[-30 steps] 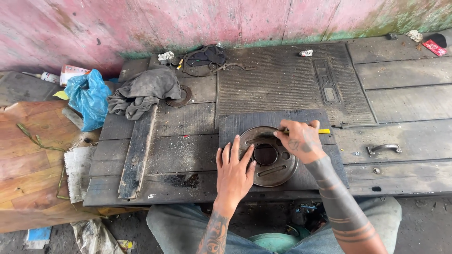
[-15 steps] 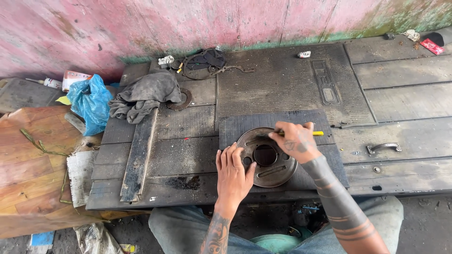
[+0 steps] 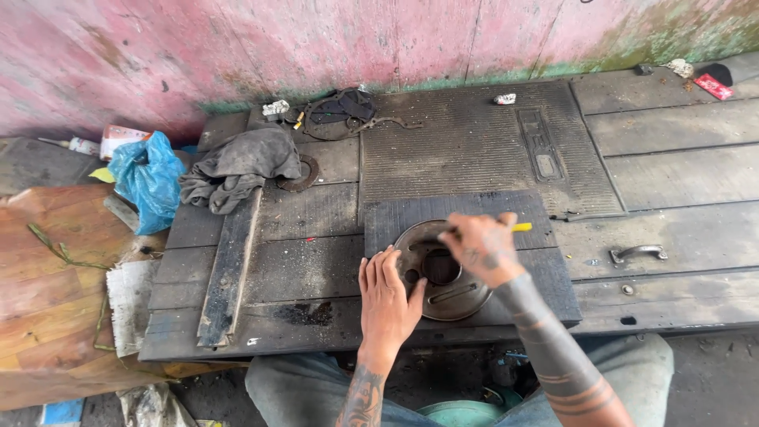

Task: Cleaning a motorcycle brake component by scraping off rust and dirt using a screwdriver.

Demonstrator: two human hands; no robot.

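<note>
Metal round plate [image 3: 447, 273] steadied on the dark counter [image 3: 316, 213].
Left hand [image 3: 387, 296] stays spread flat; right hand [image 3: 482, 247], now lower, apparently pinches a yellow-handled tool [image 3: 520, 228].

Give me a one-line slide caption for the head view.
Left hand steadies a round metal plate on a dark mat while the right hand works it with a yellow-handled tool.

The right hand [image 3: 484, 247] is motion-blurred and covers most of the yellow-handled tool [image 3: 520, 228] in its grip, the left hand [image 3: 386, 299] hides the near-left rim of the round metal plate [image 3: 458, 296], and both forearms run off the bottom edge.
</note>
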